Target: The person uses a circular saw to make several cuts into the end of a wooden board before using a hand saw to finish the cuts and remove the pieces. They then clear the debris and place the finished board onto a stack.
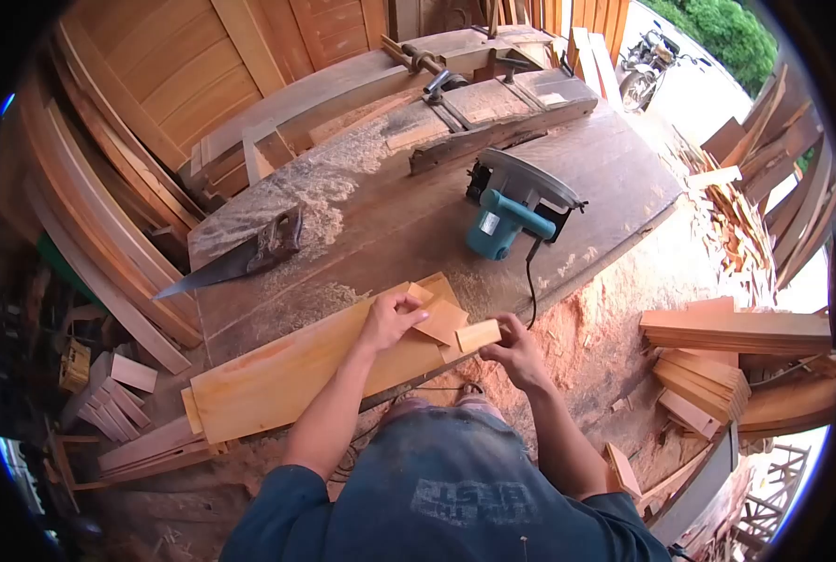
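Note:
My left hand point(395, 320) has its fingers closed on the edge of a thin square wood piece point(441, 320), which lies tilted over the end of a long plank point(287, 365). Between the thumb and fingers of my right hand point(515, 351) is a small wood block point(478, 335), close beside that square piece. The plank lies along the near edge of the workbench point(371, 239). Beyond my right hand, a teal circular saw point(507, 215) rests on the bench with its cord hanging over the near edge.
A handsaw point(249, 255) lies at the bench's left among sawdust. Clamps point(437, 86) sit on boards at the back. Stacked boards point(737, 332) stand at right, curved planks point(99, 215) lean at left. Wood shavings point(587, 328) cover the floor. A motorcycle point(645, 66) is parked outside.

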Available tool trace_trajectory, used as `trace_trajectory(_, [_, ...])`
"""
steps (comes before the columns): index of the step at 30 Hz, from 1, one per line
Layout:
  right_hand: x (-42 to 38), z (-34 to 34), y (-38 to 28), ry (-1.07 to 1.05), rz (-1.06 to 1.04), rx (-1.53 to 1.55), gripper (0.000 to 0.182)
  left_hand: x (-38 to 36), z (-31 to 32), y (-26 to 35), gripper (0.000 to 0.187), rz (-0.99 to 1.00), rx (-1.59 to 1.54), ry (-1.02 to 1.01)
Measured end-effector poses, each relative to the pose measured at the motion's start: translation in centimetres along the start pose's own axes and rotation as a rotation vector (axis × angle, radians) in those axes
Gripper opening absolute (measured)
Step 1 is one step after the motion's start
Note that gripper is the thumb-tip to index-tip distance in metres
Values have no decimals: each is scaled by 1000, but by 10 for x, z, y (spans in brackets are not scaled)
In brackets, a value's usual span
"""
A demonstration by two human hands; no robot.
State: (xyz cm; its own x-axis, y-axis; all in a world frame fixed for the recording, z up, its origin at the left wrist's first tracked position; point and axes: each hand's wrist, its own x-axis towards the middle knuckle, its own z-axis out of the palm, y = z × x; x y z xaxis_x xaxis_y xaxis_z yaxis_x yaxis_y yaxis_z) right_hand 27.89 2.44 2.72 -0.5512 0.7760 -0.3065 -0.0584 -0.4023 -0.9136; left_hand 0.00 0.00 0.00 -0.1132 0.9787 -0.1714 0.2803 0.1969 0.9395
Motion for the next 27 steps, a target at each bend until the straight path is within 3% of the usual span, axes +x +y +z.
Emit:
trace_trajectory(2, [12,3,-17,-11,-23,-69,53,-2,24,-11,21,16,-132,-10])
trace_trajectory(3, [45,50,1,-79,-93,-84,53,-20,-31,-4,21,33,-63,15])
trace_trajectory(4, [53,51,14,-78,-156,-126,54,-31,-22,1,20,53,-112,4])
trace_trajectory(5, [63,49,24,-22,-327,-423,58,-34,-16,-6,21,88,-110,28])
trace_trajectory(6, [53,47,-1,-21,-229,-524,62,-34,-2,-22,22,138,-129,41])
trace_trajectory(8, [64,50,12,-22,-313,-682,65,-43,2,-23,22,-24,-387,-22])
trace_trajectory(10, [65,54,19,-91,-448,-840,64,-56,-3,-40,25,-5,-331,7])
trace_trajectory(13, [52,65,24,-135,-471,-799,64,-83,-2,-37,27,-60,-419,72])
trace_trajectory(15, [43,66,21,-107,-529,-978,66,-98,-4,-41,25,-83,-402,86])
trace_trajectory(18, [35,66,1,-422,-4,-856,68,-115,-2,-27,27,-112,-436,22])
trace_trajectory(22, [13,46,19,-533,52,-559,67,-134,12,-11,45,-105,-528,-103])
trace_trajectory(25, [8,21,38,-700,282,-291,64,-137,34,1,67,-81,-640,-180])
trace_trajectory(27, [-16,1,29,-647,367,-164,59,-138,52,11,73,-84,-656,-151])
